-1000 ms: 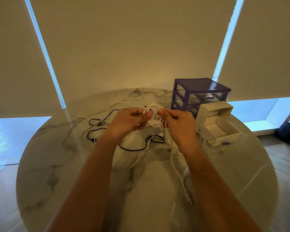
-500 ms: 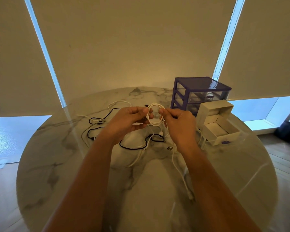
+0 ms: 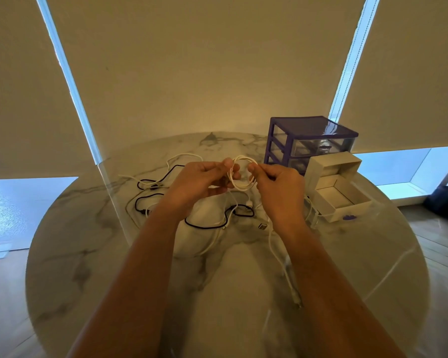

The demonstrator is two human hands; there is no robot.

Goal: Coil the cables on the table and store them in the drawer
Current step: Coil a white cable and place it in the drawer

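Both hands are raised above the round marble table [image 3: 88, 254], and between them hangs a small coil of white cable [image 3: 242, 174]. The left hand [image 3: 199, 180] pinches the coil's left side between thumb and fingers; the right hand [image 3: 277, 187] pinches its right side, fingers curled. The coil's loose tail [image 3: 282, 262] drops past the right wrist onto the tabletop.

Beneath and beyond the hands lie more loose cables: two black cables [image 3: 207, 224] and at least one other white cable [image 3: 184, 157], partly hidden by the forearms, so the count is uncertain. At the right stands one purple drawer unit [image 3: 308, 140], and just beside it one white drawer [image 3: 342, 195] sits pulled out and open. Behind the table, three drawn blinds [image 3: 204, 60] cover the windows.
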